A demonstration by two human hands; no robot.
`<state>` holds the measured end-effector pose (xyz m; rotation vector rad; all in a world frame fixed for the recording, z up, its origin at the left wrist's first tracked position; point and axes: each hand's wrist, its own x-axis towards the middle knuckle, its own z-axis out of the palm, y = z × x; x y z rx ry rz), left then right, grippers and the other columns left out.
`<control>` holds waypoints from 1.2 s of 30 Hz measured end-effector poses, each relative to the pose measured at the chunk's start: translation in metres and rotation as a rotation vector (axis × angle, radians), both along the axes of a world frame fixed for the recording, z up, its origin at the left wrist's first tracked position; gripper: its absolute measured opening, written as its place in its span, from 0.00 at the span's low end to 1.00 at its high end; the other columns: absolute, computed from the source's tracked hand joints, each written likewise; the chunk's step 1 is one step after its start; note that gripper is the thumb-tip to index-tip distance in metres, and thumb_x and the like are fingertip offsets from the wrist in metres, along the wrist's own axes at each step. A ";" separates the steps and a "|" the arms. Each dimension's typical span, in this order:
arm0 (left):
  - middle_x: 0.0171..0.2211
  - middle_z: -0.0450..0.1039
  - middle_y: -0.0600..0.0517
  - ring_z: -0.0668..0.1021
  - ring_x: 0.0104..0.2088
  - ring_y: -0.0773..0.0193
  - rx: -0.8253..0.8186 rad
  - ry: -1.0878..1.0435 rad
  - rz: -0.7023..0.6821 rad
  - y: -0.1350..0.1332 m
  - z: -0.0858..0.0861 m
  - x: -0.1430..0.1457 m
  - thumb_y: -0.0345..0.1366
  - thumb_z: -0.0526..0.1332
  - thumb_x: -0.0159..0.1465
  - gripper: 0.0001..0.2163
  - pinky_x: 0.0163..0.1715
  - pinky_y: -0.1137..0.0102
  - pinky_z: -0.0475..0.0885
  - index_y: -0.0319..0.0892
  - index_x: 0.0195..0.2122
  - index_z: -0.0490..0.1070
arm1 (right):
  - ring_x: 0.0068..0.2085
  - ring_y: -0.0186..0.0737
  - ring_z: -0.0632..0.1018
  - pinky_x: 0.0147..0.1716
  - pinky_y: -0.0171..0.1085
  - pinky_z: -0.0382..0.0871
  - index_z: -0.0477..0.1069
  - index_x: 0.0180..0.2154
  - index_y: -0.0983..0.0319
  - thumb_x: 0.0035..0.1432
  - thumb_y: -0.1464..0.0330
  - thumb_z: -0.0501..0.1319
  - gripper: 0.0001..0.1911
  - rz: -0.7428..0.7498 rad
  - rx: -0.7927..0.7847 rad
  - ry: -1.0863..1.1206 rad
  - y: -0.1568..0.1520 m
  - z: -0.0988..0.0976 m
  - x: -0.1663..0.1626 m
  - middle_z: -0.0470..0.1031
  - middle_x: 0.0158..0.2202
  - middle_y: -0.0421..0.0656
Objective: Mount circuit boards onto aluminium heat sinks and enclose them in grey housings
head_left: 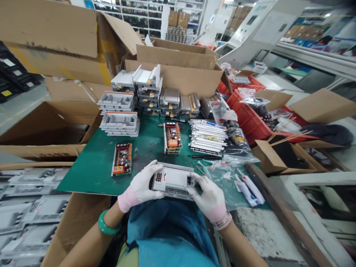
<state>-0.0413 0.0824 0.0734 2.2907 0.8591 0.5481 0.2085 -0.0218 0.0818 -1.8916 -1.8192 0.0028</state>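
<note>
Grey casing (172,181) between the hands: is it actually gripped?

Clamped. The left hand (140,182) wraps one end and the right hand (207,195) the other, fingers curled over the top face.

Which way does it lie?

Its long axis runs straight across the grip, from left hand to right hand. Ribbed fins line the far edge, and a row of connector slots faces the person's chest. Neither hand is nearer; it sits about evenly between them.

Is it touching the mat?

Can't tell from here; the hands and the casing hide that. It's over the near edge of the green mat (91,178).

What's beyond the grip?

Straight ahead, a bare circuit board (172,138). Ahead on the left hand's side, a second board (121,159). Ahead on the right hand's side, a stack of finned covers (208,137).

And right of the grip?

A clear plastic bag (230,189), just past the right hand, with white packets inside.
</note>
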 end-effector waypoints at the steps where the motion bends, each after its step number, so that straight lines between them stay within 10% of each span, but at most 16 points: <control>1: 0.62 0.59 0.40 0.54 0.67 0.47 0.003 0.002 -0.005 0.000 -0.001 -0.001 0.54 0.66 0.55 0.38 0.62 0.52 0.59 0.43 0.61 0.54 | 0.33 0.40 0.79 0.31 0.34 0.71 0.74 0.47 0.59 0.61 0.59 0.57 0.17 0.006 0.024 -0.015 0.000 0.000 0.000 0.77 0.32 0.43; 12: 0.55 0.68 0.43 0.63 0.63 0.45 0.209 0.199 -0.046 0.009 0.024 0.008 0.47 0.69 0.51 0.33 0.64 0.46 0.52 0.44 0.56 0.61 | 0.63 0.60 0.60 0.58 0.57 0.58 0.59 0.60 0.69 0.51 0.51 0.64 0.42 0.316 0.186 -0.198 -0.003 -0.024 -0.010 0.67 0.58 0.60; 19: 0.51 0.72 0.42 0.66 0.61 0.43 0.371 0.241 -0.087 -0.007 0.029 0.006 0.46 0.71 0.48 0.32 0.63 0.44 0.53 0.42 0.52 0.62 | 0.57 0.46 0.70 0.50 0.44 0.67 0.69 0.53 0.51 0.55 0.73 0.65 0.24 0.393 0.428 -0.371 -0.017 -0.038 -0.003 0.73 0.53 0.47; 24: 0.56 0.68 0.37 0.67 0.60 0.43 0.529 0.160 -0.159 -0.017 0.028 0.000 0.49 0.73 0.46 0.43 0.60 0.47 0.62 0.39 0.58 0.56 | 0.57 0.48 0.71 0.51 0.46 0.67 0.71 0.50 0.60 0.60 0.63 0.59 0.17 0.475 0.406 -0.345 -0.015 -0.017 0.011 0.75 0.50 0.50; 36: 0.51 0.73 0.39 0.76 0.51 0.48 0.672 0.054 -0.156 0.001 0.021 0.005 0.47 0.66 0.57 0.29 0.53 0.54 0.73 0.41 0.56 0.62 | 0.57 0.47 0.72 0.54 0.45 0.66 0.69 0.51 0.65 0.61 0.61 0.58 0.20 0.446 0.349 -0.292 -0.001 0.003 0.021 0.75 0.51 0.52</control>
